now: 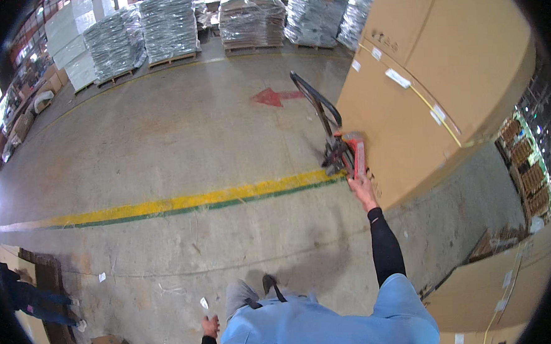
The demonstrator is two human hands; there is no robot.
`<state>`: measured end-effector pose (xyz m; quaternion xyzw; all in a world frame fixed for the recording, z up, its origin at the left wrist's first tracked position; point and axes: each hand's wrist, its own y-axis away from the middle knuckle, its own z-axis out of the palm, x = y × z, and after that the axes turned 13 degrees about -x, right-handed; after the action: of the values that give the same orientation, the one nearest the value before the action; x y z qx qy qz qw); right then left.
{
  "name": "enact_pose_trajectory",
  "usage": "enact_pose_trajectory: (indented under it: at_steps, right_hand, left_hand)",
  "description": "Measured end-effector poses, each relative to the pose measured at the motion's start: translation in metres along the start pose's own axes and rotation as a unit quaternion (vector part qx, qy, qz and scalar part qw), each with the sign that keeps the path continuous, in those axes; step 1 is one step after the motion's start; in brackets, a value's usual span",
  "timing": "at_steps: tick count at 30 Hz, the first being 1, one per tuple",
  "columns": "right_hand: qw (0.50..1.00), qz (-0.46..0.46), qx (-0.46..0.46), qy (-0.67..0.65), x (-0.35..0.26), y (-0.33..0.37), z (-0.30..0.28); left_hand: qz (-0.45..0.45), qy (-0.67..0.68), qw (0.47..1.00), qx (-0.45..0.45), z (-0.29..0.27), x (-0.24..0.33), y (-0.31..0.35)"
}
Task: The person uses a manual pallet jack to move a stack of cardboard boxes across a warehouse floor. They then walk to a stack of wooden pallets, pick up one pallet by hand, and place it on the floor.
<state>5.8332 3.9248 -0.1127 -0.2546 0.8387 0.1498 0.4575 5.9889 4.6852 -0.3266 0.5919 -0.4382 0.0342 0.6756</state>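
My right arm reaches forward to a pallet jack with a black loop handle [315,98]. My right hand [364,192] is at the near end of the jack's red body [357,155]; whether the fingers grip it or only rest against it is hard to make out. A tall brown cardboard carton [404,121] with yellow strapping and white labels stands right beside the jack. Low at my left side hangs my left hand [210,327], fingers loosely apart, with nothing seen in it. A small white scrap [204,303] shows on the floor just beyond it.
Wrapped pallet stacks [169,28] line the far side. A yellow floor line [196,203] and a red arrow [275,97] mark the concrete. Another person [36,300] stands at the left by cardboard. More strapped cartons [487,292] lie near right; brown stacks [527,165] stand beyond.
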Motion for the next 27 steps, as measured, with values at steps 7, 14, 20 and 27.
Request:
enact_pose_trajectory:
  at_steps: [7, 14, 20, 27]
  right_hand:
    - [0.977, -0.032, 0.063, 0.203, -0.178, -0.247, 0.006]
    - [0.947, 0.227, -0.227, 0.020, -0.163, -0.355, 0.037]
    - [0.899, 0.396, -0.180, -0.052, -0.244, -0.381, 0.077]
    - [0.883, 0.413, -0.225, -0.003, -0.239, -0.483, 0.145]
  left_hand:
    - [-0.089, 0.028, 0.995, -0.027, -0.009, 0.069, -0.125]
    - [-0.043, 0.210, 0.973, 0.083, -0.073, 0.263, -0.314]
    - [0.004, 0.108, 0.994, 0.032, -0.140, 0.472, -0.453]
    - [0.016, 0.232, 0.972, -0.007, -0.234, 0.610, -0.638]
